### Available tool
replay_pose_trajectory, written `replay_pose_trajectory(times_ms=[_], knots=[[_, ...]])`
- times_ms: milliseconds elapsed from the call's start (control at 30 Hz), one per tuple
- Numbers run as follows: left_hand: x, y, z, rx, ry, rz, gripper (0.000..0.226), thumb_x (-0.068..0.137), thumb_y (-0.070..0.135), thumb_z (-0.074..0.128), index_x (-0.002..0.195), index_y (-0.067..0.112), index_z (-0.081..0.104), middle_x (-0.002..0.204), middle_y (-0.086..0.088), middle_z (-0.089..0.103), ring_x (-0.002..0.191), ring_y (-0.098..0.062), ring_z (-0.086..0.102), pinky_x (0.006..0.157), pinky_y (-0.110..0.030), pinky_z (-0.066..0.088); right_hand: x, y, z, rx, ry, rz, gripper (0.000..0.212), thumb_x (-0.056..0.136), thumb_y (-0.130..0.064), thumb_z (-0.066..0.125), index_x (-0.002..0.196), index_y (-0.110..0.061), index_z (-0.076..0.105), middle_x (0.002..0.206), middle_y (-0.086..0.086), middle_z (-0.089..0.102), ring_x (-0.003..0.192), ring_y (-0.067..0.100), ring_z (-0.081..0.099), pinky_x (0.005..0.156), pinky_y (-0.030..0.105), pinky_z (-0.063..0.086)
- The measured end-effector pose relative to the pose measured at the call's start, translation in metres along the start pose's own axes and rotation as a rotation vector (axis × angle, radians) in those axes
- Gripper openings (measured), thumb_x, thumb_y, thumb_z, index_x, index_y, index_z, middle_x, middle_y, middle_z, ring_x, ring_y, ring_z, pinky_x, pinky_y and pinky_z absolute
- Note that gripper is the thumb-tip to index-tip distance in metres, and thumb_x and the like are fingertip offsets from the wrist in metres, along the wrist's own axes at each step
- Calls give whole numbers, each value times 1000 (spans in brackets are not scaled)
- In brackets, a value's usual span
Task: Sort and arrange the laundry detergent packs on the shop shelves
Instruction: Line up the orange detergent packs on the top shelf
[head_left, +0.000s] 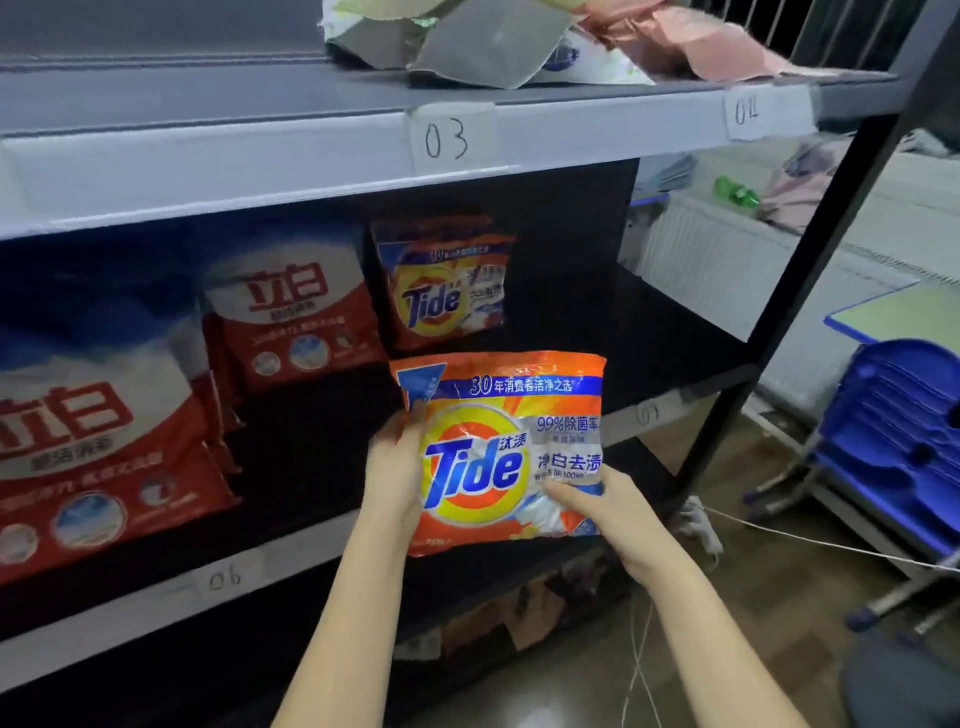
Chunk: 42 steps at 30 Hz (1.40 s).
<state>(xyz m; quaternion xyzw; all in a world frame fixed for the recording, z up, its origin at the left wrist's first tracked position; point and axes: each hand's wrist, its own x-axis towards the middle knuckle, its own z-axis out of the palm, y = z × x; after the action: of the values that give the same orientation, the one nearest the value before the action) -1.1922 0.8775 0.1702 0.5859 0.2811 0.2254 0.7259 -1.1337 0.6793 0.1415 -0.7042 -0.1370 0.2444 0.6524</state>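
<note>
An orange Tide detergent pack (498, 447) is held upright in front of the middle shelf (691, 322). My left hand (395, 462) grips its left edge, thumb on the front. My right hand (597, 504) pinches its lower right corner. Behind it, a second Tide pack (447, 286) stands at the back of that shelf. To the left stand red and white detergent packs, one further back (291, 317) and a larger-looking one at the front (88, 441).
The top shelf, labelled 03 (447, 137), carries several crumpled packs (483, 41). A label 06 (226, 577) marks the middle shelf's front edge. A black upright post (810, 260) stands at the right. Stacked blue chairs (893, 441) and a white cable (779, 535) lie beyond.
</note>
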Motion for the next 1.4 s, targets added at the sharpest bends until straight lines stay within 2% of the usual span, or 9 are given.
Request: replay_pose_trajectory(times_ms=[367, 500, 600, 667, 733, 833, 967, 1133, 1400], knots=[[119, 19, 35, -9, 48, 84, 19, 97, 34, 50, 87, 25, 63, 77, 5, 71, 63, -6, 70, 54, -22, 53, 152, -38, -19, -130, -74, -84, 23, 86, -12, 66, 106, -20, 59, 94, -12, 65, 80, -6, 60, 62, 1, 45], [173, 30, 41, -3, 127, 81, 17, 96, 40, 49, 88, 29, 60, 82, 6, 69, 69, -8, 67, 59, -24, 51, 220, -55, -12, -176, -122, -99, 32, 84, -8, 67, 116, -11, 60, 104, 0, 67, 87, 9, 65, 77, 19, 54], [207, 33, 44, 41, 164, 132, 18, 97, 41, 47, 91, 29, 59, 76, 13, 67, 64, 0, 65, 51, -17, 50, 271, -59, -8, -237, -80, -112, 32, 82, -13, 70, 113, -10, 63, 106, 3, 69, 89, 16, 66, 74, 21, 55], [223, 25, 44, 110, 162, 128, 30, 94, 52, 48, 103, 26, 60, 93, 6, 69, 84, -10, 67, 68, -25, 55, 295, -55, -5, -310, -15, -109, 30, 81, -20, 71, 110, -12, 66, 107, 8, 70, 91, 20, 67, 81, 34, 56], [229, 14, 43, 186, 160, 106, 43, 92, 55, 48, 121, 24, 54, 113, 4, 63, 103, -17, 62, 85, -34, 51, 304, -49, -2, -359, 14, -114, 29, 83, -25, 69, 109, -13, 66, 103, 4, 70, 86, 14, 66, 72, 27, 54], [226, -3, 43, 243, 152, 145, 43, 96, 39, 51, 134, 21, 43, 125, 2, 55, 113, -17, 56, 89, -32, 47, 302, -38, -1, -495, 45, -108, 36, 87, -37, 62, 115, -14, 62, 104, -1, 66, 83, 10, 60, 55, 15, 38], [211, -18, 39, 331, 129, 184, 37, 94, 34, 56, 127, 24, 45, 121, 6, 53, 111, -9, 52, 87, -24, 42, 289, -29, -1, -602, 136, -113, 40, 90, -40, 58, 119, -13, 58, 110, 0, 63, 92, 13, 58, 57, 18, 37], [186, -33, 29, 698, 131, 186, 45, 93, 27, 58, 134, 16, 44, 136, -7, 48, 123, -23, 49, 89, -28, 41, 250, -19, -3, -736, 171, -192, 36, 94, -31, 54, 126, -16, 54, 124, 4, 59, 112, 19, 57, 87, 30, 48], [100, -31, 7, 1486, -106, 308, 38, 99, 30, 42, 135, 18, 47, 138, -4, 47, 127, -21, 41, 103, -31, 35, 158, -12, 28, -1165, -184, -342, 45, 99, -26, 42, 143, -19, 35, 145, 5, 38, 134, 21, 34, 105, 31, 34]])
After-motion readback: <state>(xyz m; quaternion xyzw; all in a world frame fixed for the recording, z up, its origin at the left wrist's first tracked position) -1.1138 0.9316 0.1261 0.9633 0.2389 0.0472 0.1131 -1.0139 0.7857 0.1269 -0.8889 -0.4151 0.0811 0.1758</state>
